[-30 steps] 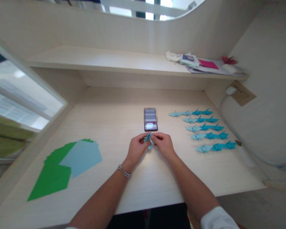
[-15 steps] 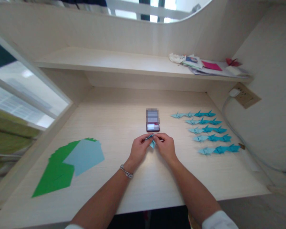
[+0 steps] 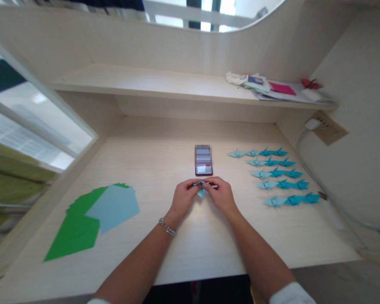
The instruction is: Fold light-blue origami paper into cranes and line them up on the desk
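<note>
A small folded piece of light blue origami paper is pinched between both hands, just above the desk. My left hand grips its left side with thumb and fingers closed. On the other side, my right hand pinches it the same way, and the fingers hide much of its shape. Right beyond my fingertips lies a phone with its screen lit. Several rows of folded blue paper cranes, pale to deeper blue, stand to the right of my hands.
Fanned green paper sheets and light blue sheets lie on the desk at left. A shelf at the back carries papers and a pink sheet. A white cable runs from the wall socket along the right side.
Both hands keep their pinch on the origami paper, whose hanging tip has shifted slightly to the left. The whole view has moved a little; the other things lie as before.
</note>
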A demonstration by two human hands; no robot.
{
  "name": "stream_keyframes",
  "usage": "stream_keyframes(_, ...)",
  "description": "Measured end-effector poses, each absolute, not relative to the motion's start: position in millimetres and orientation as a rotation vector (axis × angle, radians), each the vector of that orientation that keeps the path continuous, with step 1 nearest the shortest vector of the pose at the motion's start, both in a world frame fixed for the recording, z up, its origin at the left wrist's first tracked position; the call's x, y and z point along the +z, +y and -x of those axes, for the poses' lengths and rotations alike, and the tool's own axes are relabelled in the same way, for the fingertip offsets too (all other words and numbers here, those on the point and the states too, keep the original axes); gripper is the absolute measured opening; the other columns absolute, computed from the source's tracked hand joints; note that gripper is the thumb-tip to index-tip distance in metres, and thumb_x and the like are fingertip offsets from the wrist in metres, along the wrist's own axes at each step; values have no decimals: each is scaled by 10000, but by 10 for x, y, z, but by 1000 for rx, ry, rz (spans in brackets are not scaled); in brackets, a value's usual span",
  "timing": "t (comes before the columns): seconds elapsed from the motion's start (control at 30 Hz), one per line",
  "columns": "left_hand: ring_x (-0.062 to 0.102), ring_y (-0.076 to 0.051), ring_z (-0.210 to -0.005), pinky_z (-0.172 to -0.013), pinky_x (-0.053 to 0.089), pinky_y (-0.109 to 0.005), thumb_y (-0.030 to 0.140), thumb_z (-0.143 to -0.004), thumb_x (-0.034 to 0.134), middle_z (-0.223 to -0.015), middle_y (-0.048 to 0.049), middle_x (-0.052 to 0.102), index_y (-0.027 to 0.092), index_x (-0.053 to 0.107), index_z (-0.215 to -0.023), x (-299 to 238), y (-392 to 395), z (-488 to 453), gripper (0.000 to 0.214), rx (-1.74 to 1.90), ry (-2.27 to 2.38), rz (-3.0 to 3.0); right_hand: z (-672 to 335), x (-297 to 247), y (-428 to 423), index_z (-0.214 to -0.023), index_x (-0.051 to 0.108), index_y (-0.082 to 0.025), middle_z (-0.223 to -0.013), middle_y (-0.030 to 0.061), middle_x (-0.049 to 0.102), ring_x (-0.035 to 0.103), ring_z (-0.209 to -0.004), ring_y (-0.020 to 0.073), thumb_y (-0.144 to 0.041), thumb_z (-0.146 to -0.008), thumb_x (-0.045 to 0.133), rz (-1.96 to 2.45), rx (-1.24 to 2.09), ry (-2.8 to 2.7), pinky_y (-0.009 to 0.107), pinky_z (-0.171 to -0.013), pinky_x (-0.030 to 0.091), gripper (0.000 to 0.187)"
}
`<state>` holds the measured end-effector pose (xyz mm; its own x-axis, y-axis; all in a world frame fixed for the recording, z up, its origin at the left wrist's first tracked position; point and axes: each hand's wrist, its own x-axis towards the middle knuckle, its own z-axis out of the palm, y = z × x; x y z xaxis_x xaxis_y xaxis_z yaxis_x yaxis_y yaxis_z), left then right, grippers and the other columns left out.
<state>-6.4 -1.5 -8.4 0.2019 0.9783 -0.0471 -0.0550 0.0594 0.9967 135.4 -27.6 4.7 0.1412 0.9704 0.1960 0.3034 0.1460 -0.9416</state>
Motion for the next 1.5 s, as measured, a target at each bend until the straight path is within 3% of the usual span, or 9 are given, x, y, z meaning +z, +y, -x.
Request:
stream_keyframes(0.3, 624, -188, -782, -725, 483, -294, 285, -724, 658, -867, -79, 705, 137, 709, -898, -78, -22, 79, 234, 969, 1016, -1313, -1363, 75, -287, -821, 722, -205, -838, 47, 654, 606, -762, 164, -243, -782, 626, 1351, 713, -1425, 264, -658, 483, 110)
stream_keyframes(1.07, 639, -193, -768, -723, 499, -302, 230, -698, 642, -853, -69, 713, 150, 719, -871, -42, -47, 54, 206, 909, 1010, -1404, -1432, 65, -211, -800, 706, -174, -788, 52, 699, 627, -719, 183, -318, -693, 686, 1341, 979, -1204, 299, -675, 494, 180)
stream_keyframes(1.3, 640, -193, -785, -728, 503, -307, 271, -723, 647, -886, -80, 706, 149, 696, -924, -64, -1, 101, 240, 1094, 1136, -1405, -1385, -12, -213, -803, 569, -184, -610, -20, 603, 548, -500, 117, -377, -660, 701, 1358, 1271, -1051, 231, -477, 443, 275)
stream_keyframes(1.5, 637, -176, -746, -683, 500, -281, 261, -721, 653, -850, -68, 705, 151, 686, -924, -62, -25, 86, 234, 1105, 1141, -1406, -1334, -31, -231, -828, 546, -180, -561, -36, 598, 550, -464, 103, -346, -601, 742, 1269, 1431, -906, 222, -477, 455, 343)
